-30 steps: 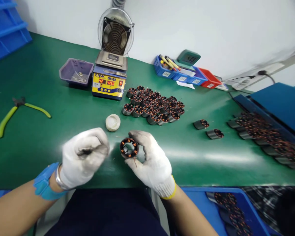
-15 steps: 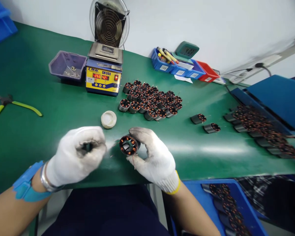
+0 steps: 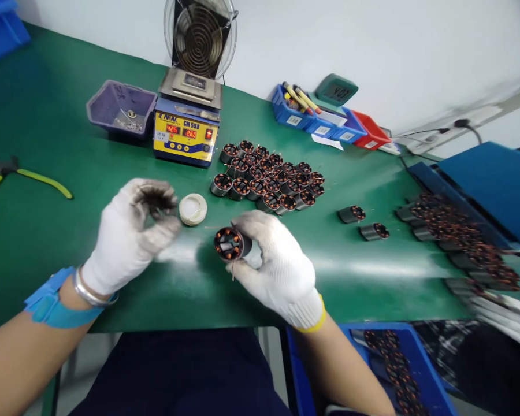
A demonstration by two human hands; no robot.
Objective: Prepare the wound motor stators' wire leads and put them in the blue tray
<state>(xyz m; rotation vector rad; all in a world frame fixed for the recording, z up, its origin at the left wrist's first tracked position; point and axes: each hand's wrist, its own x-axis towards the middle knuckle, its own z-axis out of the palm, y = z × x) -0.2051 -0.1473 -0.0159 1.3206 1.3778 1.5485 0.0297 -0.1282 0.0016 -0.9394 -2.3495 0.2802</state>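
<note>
My right hand [image 3: 277, 263], in a white glove, is closed around a motor stator with copper windings [image 3: 229, 244], held just above the green table with its open face toward me. My left hand [image 3: 132, 231], also gloved, hovers to the left with its fingers curled together near a small white round tin [image 3: 193, 208]; nothing shows clearly between the dirty fingertips. A blue strap wraps my left wrist.
A cluster of several stators [image 3: 268, 179] sits behind the hands. Two lone stators [image 3: 364, 222] lie to the right, with more rows [image 3: 455, 237] beyond. A yellow solder pot [image 3: 186, 133], purple tray [image 3: 121, 107], green-handled pliers [image 3: 26, 176], small bins [image 3: 329, 124] and a blue crate [image 3: 394, 370] surround them.
My left hand has risen and moved away from the stator toward the white tin. The right hand has kept hold of the stator and tilted it slightly.
</note>
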